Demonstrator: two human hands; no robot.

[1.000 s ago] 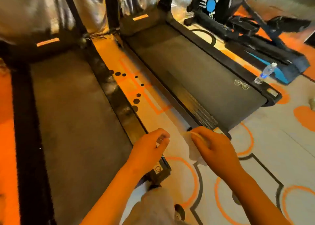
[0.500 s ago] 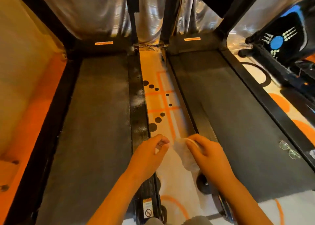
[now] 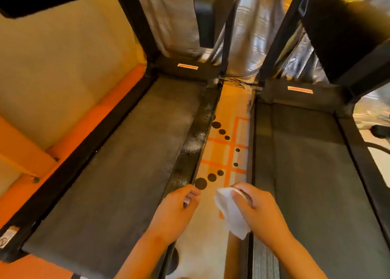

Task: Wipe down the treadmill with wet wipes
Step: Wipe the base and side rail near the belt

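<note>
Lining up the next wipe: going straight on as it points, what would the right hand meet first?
Likely the left treadmill's dusty side rail, across the floor strip; right hand, holding the wipe, points up-left. Depth is unclear.

Looks down along a patterned floor strip (image 3: pixel 230 114) marked with orange lines and black dots. Pinches a white wet wipe (image 3: pixel 230 215) in the right hand (image 3: pixel 263 211) above the strip's near end, with the wipe hanging crumpled below the fingers. Holds the left hand (image 3: pixel 175 213) over the strip's left edge, fingers curled toward the thumb, apart from the wipe. Shows a left treadmill (image 3: pixel 118 183) bordering the strip's left side, with the black side rail (image 3: pixel 194 147) beside the strip smeared with pale dust, and a right treadmill (image 3: pixel 316 183) bordering its right side. Meets a silvery curtain (image 3: pixel 249 35) beyond the strip's far end.
</note>
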